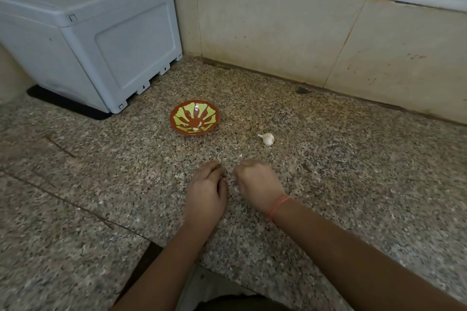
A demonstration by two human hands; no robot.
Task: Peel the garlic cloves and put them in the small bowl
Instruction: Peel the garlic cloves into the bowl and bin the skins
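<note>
The right hand (pixel 255 184), curled, seems to pinch a pale clove (pixel 236 187). The left hand (pixel 208 189) curls just beside it, its hold hidden. The small bowl (pixel 194 117) lies farther, slightly left, nearer the left hand; the garlic bulb (pixel 266 138) lies far-right.

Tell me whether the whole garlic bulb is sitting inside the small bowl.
No, the garlic bulb lies on the countertop to the right of the small bowl, apart from it.
</note>
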